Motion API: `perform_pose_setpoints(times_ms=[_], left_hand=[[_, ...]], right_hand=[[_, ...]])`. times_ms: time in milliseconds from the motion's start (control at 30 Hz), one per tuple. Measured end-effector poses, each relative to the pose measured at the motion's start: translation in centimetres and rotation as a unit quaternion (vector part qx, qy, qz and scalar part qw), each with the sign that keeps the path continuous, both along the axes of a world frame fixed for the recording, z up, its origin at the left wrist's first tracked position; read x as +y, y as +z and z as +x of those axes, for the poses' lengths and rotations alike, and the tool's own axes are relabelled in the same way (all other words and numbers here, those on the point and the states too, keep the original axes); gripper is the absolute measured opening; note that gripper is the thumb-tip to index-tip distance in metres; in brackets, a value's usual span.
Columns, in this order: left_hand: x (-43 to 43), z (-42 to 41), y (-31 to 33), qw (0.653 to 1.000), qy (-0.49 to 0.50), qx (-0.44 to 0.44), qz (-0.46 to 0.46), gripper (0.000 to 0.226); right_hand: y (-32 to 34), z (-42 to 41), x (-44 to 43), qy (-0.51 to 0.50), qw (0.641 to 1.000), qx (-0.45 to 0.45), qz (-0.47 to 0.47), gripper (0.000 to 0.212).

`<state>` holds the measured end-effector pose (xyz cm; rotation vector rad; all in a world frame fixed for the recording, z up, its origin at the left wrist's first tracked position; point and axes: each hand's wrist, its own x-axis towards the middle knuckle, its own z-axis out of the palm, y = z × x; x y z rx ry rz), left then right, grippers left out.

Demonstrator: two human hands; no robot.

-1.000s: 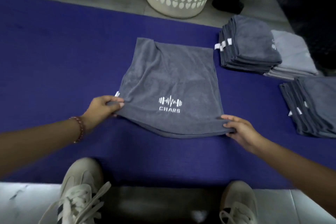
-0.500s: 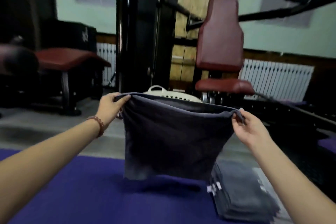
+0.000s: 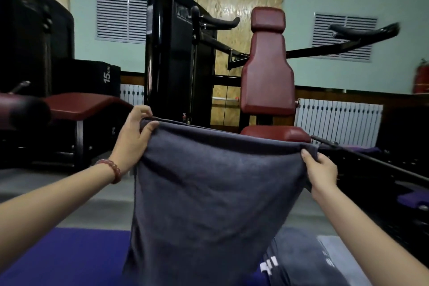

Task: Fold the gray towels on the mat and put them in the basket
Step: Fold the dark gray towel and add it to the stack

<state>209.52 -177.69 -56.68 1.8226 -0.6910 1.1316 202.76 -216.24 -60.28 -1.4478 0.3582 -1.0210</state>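
Two hands, left point(image 3: 132, 137) and right point(image 3: 321, 170), pinch the gray towel's point(image 3: 209, 193) top corners above the mat point(image 3: 58, 255).

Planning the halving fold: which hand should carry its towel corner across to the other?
Probably left: the left hand pinches its corner of the gray towel higher, neatly; the right hand holds a bunched corner lower.

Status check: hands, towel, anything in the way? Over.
Left hand, right hand each grip a top corner. Gray towel hangs spread between them. Folded stack on mat, lower right.
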Motion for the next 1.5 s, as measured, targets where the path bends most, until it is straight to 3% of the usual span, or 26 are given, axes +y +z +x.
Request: perform_pose_setpoints(times_ms=[100, 233, 333, 500, 633, 867, 1000, 1133, 1267, 1367, 1500], left_hand=[[-0.3, -0.7, -0.8, 0.989, 0.0, -0.058, 0.139, 0.026], [-1.0, -1.1, -2.2, 0.98, -0.044, -0.013, 0.192, 0.028], [-1.3, -1.3, -4.0, 0.984, -0.054, 0.057, 0.161, 0.037], [-1.5, -0.6, -6.8, 0.985, -0.028, 0.148, 0.088, 0.021], [-1.8, -0.6, -8.5, 0.987, 0.007, 0.146, 0.067, 0.018], [-0.8, -0.2, -8.5, 0.981, -0.056, 0.145, 0.116, 0.041], [-0.2, -0.9, -8.7, 0.969, -0.059, 0.184, 0.155, 0.03], [-0.1, -1.0, -8.8, 0.969, 0.002, 0.187, 0.161, 0.01], [-0.2, -0.7, -7.9, 0.98, 0.03, 0.159, 0.119, 0.009], [0.2, -0.1, -7.3, 0.98, 0.043, 0.164, 0.102, 0.007], [0.9, 0.5, -7.4, 0.98, 0.053, 0.182, 0.056, 0.013]], right_hand=[[-0.9, -0.7, 0.1, -0.032, 0.999, 0.012, -0.009, 0.016], [-2.2, -1.7, -0.4, -0.028, 0.999, 0.017, -0.012, 0.023], [-2.9, -2.3, -1.1, -0.026, 0.998, 0.032, -0.042, 0.021], [-3.8, -2.4, -2.1, -0.033, 0.998, 0.025, -0.046, 0.021], [-4.0, -1.8, -2.1, -0.028, 0.998, 0.012, -0.053, 0.016], [-4.4, -0.6, -1.5, -0.053, 0.998, 0.005, -0.035, 0.01], [-5.1, -0.3, -1.7, -0.064, 0.997, 0.013, -0.034, 0.015], [-5.2, -0.3, -1.9, -0.055, 0.996, 0.011, -0.068, 0.022], [-4.6, -1.0, -1.9, -0.017, 0.991, 0.008, -0.133, 0.016], [-4.6, -1.5, -2.4, 0.031, 0.974, 0.025, -0.225, 0.039], [-4.6, -1.5, -2.0, 0.102, 0.944, 0.076, -0.304, 0.045]])
